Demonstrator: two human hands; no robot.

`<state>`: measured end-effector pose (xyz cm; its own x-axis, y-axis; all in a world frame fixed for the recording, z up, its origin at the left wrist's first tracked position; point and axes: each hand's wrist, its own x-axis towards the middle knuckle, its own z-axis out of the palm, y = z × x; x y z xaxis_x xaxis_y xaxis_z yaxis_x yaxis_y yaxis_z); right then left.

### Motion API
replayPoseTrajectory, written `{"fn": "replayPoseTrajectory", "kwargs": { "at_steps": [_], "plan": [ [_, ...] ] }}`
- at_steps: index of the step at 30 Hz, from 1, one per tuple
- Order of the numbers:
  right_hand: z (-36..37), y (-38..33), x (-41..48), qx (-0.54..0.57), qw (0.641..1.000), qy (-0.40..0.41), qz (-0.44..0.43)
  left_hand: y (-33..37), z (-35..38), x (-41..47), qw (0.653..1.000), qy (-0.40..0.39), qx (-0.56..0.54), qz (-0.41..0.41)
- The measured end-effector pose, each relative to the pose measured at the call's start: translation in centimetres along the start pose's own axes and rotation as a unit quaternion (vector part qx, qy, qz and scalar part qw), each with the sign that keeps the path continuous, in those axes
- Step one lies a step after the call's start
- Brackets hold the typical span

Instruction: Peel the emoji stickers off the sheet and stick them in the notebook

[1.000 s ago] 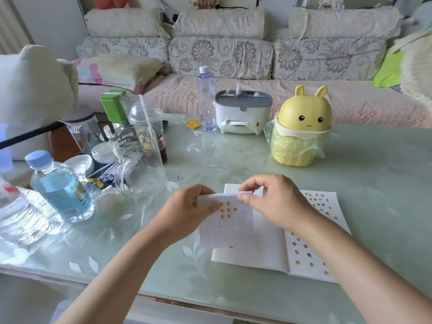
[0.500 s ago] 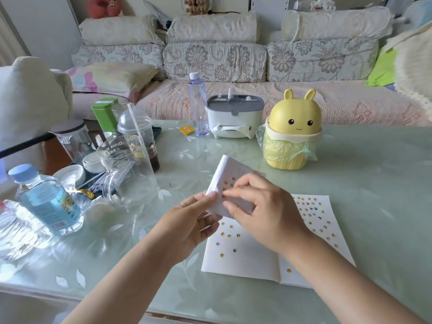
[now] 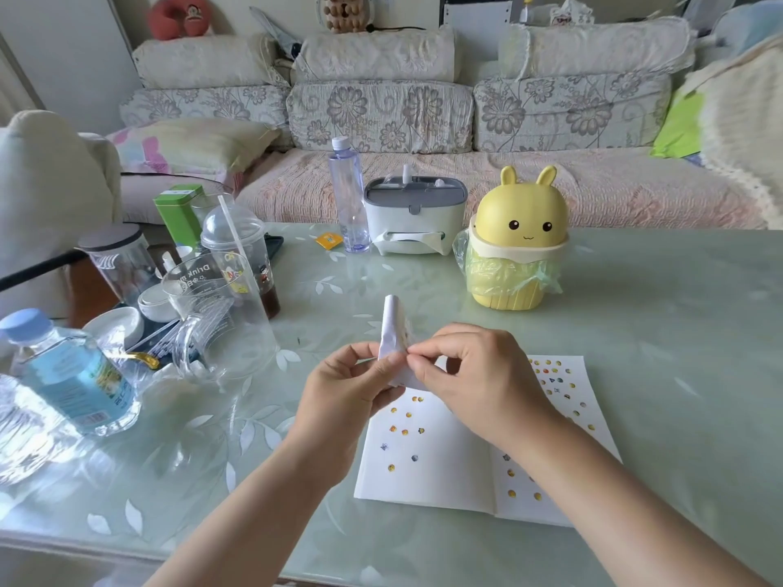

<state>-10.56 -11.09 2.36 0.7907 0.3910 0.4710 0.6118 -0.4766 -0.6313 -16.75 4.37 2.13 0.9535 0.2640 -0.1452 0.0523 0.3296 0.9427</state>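
hands: our left hand (image 3: 351, 387) gripped the lower part of the sticker sheet (image 3: 392, 328), thumb and fingers curled round it. Our right hand (image 3: 474, 374) pinched thumb and forefinger at the sheet's right edge, the other fingers loosely bent. We couldn't tell if a sticker was already lifted.
sheet: curled, upright, held in the air over the far left corner of the notebook (image 3: 432, 468).
notebook: lay open flat on the bench (image 3: 635, 332), right page partly under our right forearm.
step: by our read, peeling one sticker.
how-to: we'd keep the backing bent so a sticker edge lifts, catch it with a nail, peel slowly and keep the glue side off our fingers.
counts: one sheet, one notebook, two hands. We counted about ten stickers on the left page. The right page had more, some hidden, so no firm count.
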Motion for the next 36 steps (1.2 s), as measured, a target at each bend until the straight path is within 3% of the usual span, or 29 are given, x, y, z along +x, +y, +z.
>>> {"fn": "replayPoseTrajectory", "kwargs": {
  "at_steps": [9, 15, 19, 22, 25, 32, 36],
  "plan": [
    [-1.3, 0.5, 0.4, 0.023, 0.997, -0.023, 0.077, 0.1, 1.0, 0.8, 0.988, 0.031, 0.137, 0.063],
    [-2.1, 0.3, 0.7, 0.12, 0.981, -0.024, 0.152, 1.1, 1.0, 1.2, 0.981, 0.031, 0.178, 0.066],
    [-3.0, 0.7, 0.9, 0.145, 0.972, -0.011, 0.184, 1.2, 0.8, 1.9, 0.979, 0.098, 0.166, 0.062],
    [-2.9, 2.1, 0.2, -0.04, 0.994, 0.012, 0.103, 1.1, 0.0, 2.6, 0.978, 0.131, 0.153, 0.059],
    [-1.8, 3.3, -1.4, -0.182, 0.982, -0.054, 0.0, 0.6, -0.8, 2.8, 0.985, 0.124, 0.119, 0.031],
    [0.2, 3.6, -3.5, -0.276, 0.942, -0.149, -0.122, -0.1, -1.5, 2.9, 0.995, 0.083, 0.054, -0.016],
    [0.7, 2.8, -3.5, -0.309, 0.92, -0.211, -0.118, 0.0, -1.5, 2.4, 0.998, 0.058, 0.005, -0.034]
  ]
}}
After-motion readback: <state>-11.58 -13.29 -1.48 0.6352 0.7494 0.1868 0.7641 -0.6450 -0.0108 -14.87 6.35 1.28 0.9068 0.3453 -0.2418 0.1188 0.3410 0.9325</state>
